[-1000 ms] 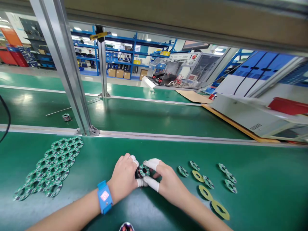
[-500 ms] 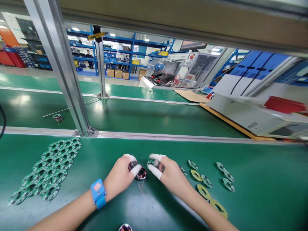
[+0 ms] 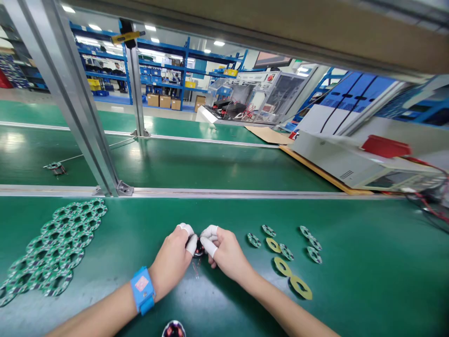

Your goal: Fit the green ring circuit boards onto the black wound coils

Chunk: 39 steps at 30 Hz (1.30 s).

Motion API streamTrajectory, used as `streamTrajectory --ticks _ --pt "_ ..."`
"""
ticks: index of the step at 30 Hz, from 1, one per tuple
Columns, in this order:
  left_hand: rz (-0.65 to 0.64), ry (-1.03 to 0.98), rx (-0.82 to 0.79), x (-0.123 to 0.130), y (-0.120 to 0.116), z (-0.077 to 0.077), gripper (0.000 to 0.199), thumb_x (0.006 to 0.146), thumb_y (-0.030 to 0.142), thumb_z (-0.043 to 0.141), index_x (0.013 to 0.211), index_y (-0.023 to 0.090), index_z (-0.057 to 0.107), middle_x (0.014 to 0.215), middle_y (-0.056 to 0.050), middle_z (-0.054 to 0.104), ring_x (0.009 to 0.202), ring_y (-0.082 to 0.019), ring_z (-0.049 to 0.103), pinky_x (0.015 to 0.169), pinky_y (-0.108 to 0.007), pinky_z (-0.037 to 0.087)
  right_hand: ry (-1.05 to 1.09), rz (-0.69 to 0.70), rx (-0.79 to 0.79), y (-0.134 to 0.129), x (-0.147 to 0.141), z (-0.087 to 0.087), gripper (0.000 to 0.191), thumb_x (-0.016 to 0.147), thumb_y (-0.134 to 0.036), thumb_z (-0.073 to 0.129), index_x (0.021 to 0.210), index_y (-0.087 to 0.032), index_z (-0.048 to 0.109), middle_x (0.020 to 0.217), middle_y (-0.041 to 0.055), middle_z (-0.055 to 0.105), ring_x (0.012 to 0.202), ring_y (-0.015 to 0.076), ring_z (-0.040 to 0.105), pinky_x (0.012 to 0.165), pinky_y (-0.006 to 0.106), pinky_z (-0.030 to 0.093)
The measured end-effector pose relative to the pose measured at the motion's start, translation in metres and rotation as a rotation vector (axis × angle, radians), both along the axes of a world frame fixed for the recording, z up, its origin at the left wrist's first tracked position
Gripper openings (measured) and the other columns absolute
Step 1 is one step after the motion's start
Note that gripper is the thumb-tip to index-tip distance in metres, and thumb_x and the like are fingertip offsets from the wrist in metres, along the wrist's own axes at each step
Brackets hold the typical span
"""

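Note:
A small round motor coil part (image 3: 199, 249) with a dark metal rim and copper-red windings sits on the green bench, its thin wire ends trailing toward me. My left hand (image 3: 174, 252), in white finger cots, is closed around its left side. At the right side of the coil part, my right hand (image 3: 226, 252) is pinched, also in white finger cots. Its fingers hide the ring-shaped circuit board seen in them a moment earlier. A second coil part (image 3: 174, 329) stands at the bottom edge of the view.
Many green ring boards (image 3: 66, 234) lie in rows at the left. Several loose boards (image 3: 286, 252) and yellow rings (image 3: 282, 267) lie at the right. A metal post (image 3: 70, 103) rises at the left, and a rail (image 3: 217, 193) crosses behind my hands. Another coil part (image 3: 56, 167) lies beyond it.
My right hand has moved in to the coil part with the ring board, and its fingers have drawn closer together. My left hand stays at the part. The camera view has shifted.

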State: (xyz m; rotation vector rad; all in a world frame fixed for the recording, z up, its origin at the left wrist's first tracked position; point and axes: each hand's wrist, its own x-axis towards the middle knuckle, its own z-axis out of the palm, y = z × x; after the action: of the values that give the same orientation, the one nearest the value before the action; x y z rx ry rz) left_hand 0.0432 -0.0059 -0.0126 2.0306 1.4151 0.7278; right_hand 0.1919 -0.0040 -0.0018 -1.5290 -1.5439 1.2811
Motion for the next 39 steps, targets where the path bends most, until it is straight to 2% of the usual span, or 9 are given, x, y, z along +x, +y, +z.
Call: streamTrajectory --ticks 8,12,15,17,20,24,29,33,39 --pt "0.027 -0.028 0.039 0.003 -0.001 -0.006 0.015 0.087 0.016 0.038 0.073 0.020 0.045 0.076 -0.002 0.052 0.069 -0.017 0.049 0.065 -0.029 0.037 -0.054 0.000 0.126 -0.005 -0.002 -0.008 0.011 0.075 -0.026 0.046 0.069 -0.019 0.051 0.048 -0.0049 0.050 0.037 0.0084 0.047 0.033 0.016 0.037" --pt "0.007 -0.089 0.024 0.001 0.000 -0.005 0.016 0.087 0.017 0.037 0.074 0.019 0.046 0.077 -0.003 0.052 0.070 -0.017 0.049 0.065 -0.029 0.039 -0.013 0.037 0.049 0.000 0.004 -0.003 0.016 0.074 -0.033 0.050 0.073 -0.018 0.054 0.050 -0.0044 0.051 0.037 0.0095 0.048 0.034 0.019 0.040" --pt "-0.040 -0.125 0.043 -0.004 0.001 0.002 0.017 0.089 0.021 0.036 0.080 0.018 0.050 0.082 -0.005 0.054 0.075 -0.018 0.050 0.071 -0.030 0.040 -0.014 0.031 0.010 0.010 0.026 0.004 0.028 0.073 -0.039 0.054 0.088 -0.016 0.058 0.054 -0.0036 0.053 0.039 0.0110 0.048 0.036 0.023 0.043" --pt "-0.050 -0.146 0.064 -0.009 0.001 0.009 0.020 0.091 0.024 0.034 0.085 0.018 0.051 0.086 -0.005 0.055 0.079 -0.018 0.051 0.075 -0.031 0.041 -0.148 -0.006 0.147 0.016 0.045 0.009 0.031 0.072 -0.037 0.057 0.094 -0.015 0.061 0.059 -0.0022 0.054 0.047 0.0137 0.053 0.044 0.026 0.046" --pt "-0.044 -0.083 0.042 -0.013 -0.001 0.018 0.021 0.091 0.031 0.037 0.088 0.018 0.053 0.088 -0.005 0.056 0.083 -0.019 0.052 0.076 -0.033 0.042 -0.442 0.092 0.364 0.021 0.062 0.014 0.033 0.069 -0.030 0.066 0.099 -0.016 0.065 0.064 -0.0002 0.055 0.067 0.0190 0.057 0.065 0.032 0.048" --pt "-0.079 0.187 0.002 -0.012 -0.007 0.021 0.033 0.073 0.042 0.067 0.093 0.018 0.056 0.093 -0.007 0.057 0.088 -0.024 0.052 0.077 -0.036 0.042 -0.674 0.219 0.366 0.017 0.053 0.016 0.047 0.067 -0.027 0.074 0.111 -0.016 0.062 0.078 0.0034 0.057 0.069 0.0183 0.056 0.066 0.030 0.046" --pt "-0.110 0.290 0.032 -0.009 -0.007 0.017 0.034 0.067 0.039 0.074 0.088 0.017 0.059 0.091 -0.005 0.058 0.087 -0.024 0.051 0.076 -0.035 0.042 -0.807 0.199 0.346 0.012 0.041 0.011 0.033 0.070 -0.025 0.071 0.101 -0.015 0.065 0.082 0.0056 0.059 0.067 0.0175 0.056 0.064 0.029 0.045" --pt "-0.119 0.300 0.034 -0.010 -0.003 0.015 0.036 0.066 0.042 0.075 0.086 0.017 0.060 0.089 -0.006 0.059 0.086 -0.024 0.052 0.075 -0.034 0.042 -0.766 0.163 0.407 0.013 0.045 0.012 0.021 0.073 -0.025 0.063 0.091 -0.016 0.068 0.073 0.0046 0.057 0.066 0.0194 0.056 0.065 0.032 0.046" --pt "-0.116 0.333 0.057 -0.009 -0.001 0.010 0.035 0.065 0.043 0.076 0.082 0.016 0.059 0.086 -0.006 0.059 0.083 -0.024 0.052 0.072 -0.034 0.042 -0.306 0.157 0.300 0.001 0.030 0.022 0.027 0.071 -0.029 0.061 0.095 -0.018 0.067 0.074 0.0021 0.055 0.053 0.0124 0.050 0.050 0.025 0.046"
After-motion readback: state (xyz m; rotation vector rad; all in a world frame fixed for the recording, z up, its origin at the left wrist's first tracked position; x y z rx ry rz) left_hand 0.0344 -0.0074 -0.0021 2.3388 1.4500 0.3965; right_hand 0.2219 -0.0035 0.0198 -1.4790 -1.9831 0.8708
